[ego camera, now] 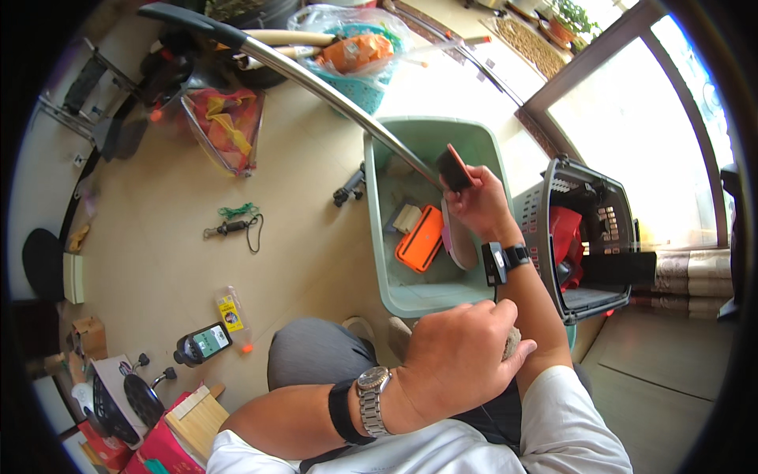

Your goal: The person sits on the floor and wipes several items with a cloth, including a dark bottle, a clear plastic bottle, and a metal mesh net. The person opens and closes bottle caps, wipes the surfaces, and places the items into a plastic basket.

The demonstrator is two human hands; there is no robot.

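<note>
My right hand (481, 204) grips a flat black piece with a red edge (455, 168) above a pale green plastic bin (374, 237). A metal pole (331, 95) with a black grip slants down to this hand; whether the fingers touch it I cannot tell. Lower down, my left hand (456, 355), wearing a steel wristwatch (373, 385), is closed around a rough grey-brown thing (511, 343), mostly hidden by the fingers. Inside the bin lie an orange case with black stripes (421, 238), a slipper sole (459, 240) and a small beige block (407, 218).
Right of the bin stands a grey pet carrier (536, 213) holding a red bag (565, 237). A teal basket (361, 98) is behind. On the floor are a small black tripod (350, 185), a corded tool (231, 226), a plastic bottle (234, 314) and a dark bottle (204, 343).
</note>
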